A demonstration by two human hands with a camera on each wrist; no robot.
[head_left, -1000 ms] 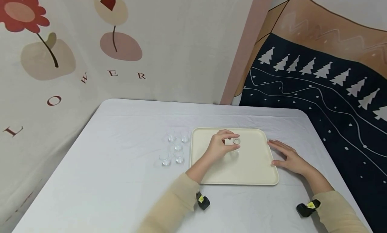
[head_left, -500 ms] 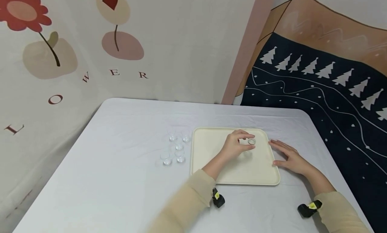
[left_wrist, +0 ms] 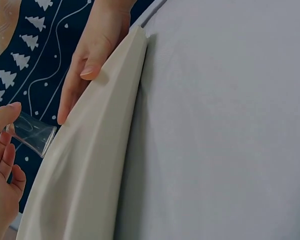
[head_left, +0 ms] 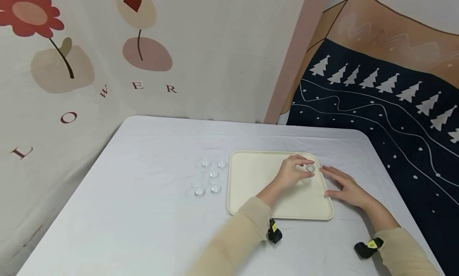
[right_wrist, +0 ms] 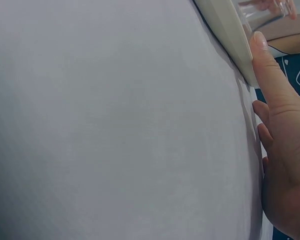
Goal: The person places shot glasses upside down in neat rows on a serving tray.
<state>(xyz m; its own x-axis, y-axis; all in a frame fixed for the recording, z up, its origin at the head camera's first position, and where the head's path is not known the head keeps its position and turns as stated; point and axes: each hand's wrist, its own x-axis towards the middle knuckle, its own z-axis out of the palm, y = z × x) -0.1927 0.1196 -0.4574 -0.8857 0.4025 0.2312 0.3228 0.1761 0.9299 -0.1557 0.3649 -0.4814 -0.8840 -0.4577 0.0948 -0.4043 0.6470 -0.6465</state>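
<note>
My left hand pinches a small clear glass cup between thumb and fingers, over the far right part of a cream tray. In the left wrist view the glass is tilted, its thick base right at the tray's surface. My right hand rests at the tray's right edge, fingers spread and fairly straight, thumb and fingertips at the rim. The right wrist view shows that thumb against the tray's side, with the glass just beyond it.
Several more clear glass cups stand in a loose group on the white tablecloth, left of the tray. A printed cloth hangs behind the table, and a dark tree-patterned one hangs at the right.
My left hand has carried the glass cup rightward across the tray, from near its middle to near its right edge. The right hand has stayed at the rim.
</note>
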